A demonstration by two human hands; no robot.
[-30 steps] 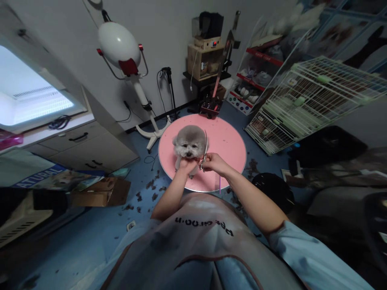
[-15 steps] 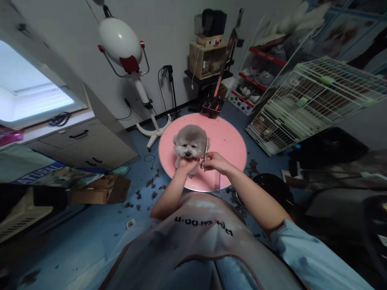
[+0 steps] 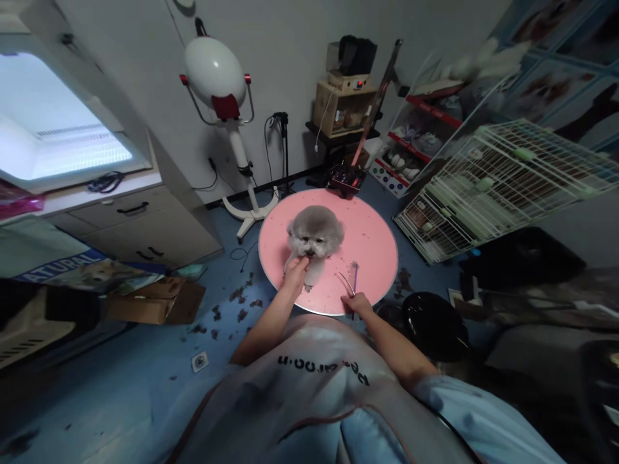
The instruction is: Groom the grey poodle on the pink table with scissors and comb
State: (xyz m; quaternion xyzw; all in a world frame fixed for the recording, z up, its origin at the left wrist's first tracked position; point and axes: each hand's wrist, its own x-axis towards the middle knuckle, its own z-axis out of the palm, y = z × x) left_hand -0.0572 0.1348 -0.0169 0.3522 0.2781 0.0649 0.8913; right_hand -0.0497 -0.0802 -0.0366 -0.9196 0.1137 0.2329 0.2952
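A small grey, fluffy dog (image 3: 316, 225) sits on the round pink table (image 3: 377, 238), facing me. Under its muzzle is my left hand (image 3: 294, 272), its fingers closed on the fur at the chin. My right hand (image 3: 358, 303) is at the table's near edge, closed around a pair of scissors (image 3: 346, 282) whose curved blades point up and left. A comb with a purple spine (image 3: 356, 278) runs up from the fingers of that hand; whether they grip it, I cannot tell.
Clumps of cut fur (image 3: 236, 294) lie on the blue floor. A white stand dryer (image 3: 215, 71) stands behind the table at left, a tool box (image 3: 345, 180) at its far edge. A wire cage (image 3: 503, 174) is at right, and a black round stool (image 3: 435, 325) is nearby.
My right hand has moved with the scissors from beside the dog's face down to the comb. The comb has shifted up the table. My left hand stays at the chin, its fingers now more closed.
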